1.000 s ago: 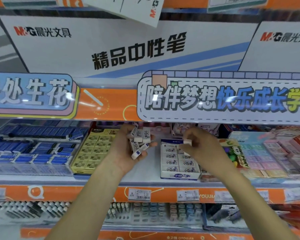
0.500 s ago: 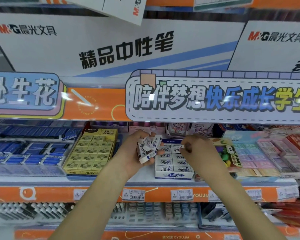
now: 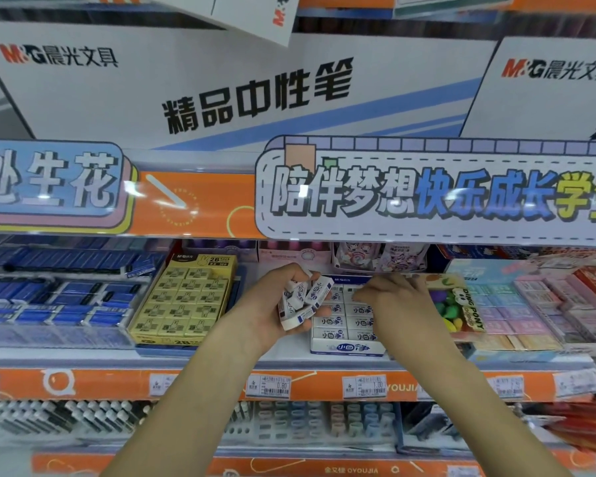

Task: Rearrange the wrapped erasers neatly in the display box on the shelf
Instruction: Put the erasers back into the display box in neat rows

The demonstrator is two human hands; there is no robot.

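The white-and-blue display box stands on the shelf in the middle of the view, with rows of wrapped white erasers lying flat inside. My left hand hovers at the box's left edge, shut on a loose bundle of several wrapped erasers that point different ways. My right hand lies over the right and back part of the box, fingers bent down, fingertips touching the back rows. What is under those fingertips is hidden.
A yellow 2B eraser box sits left of the display box, and blue erasers in a clear tray lie further left. A Ding Pony pack and pastel eraser boxes stand on the right. An overhead sign hangs low.
My left hand moved right with its bundle, up to the box's left edge. My right hand, which held one eraser above the box, came down onto the back rows.
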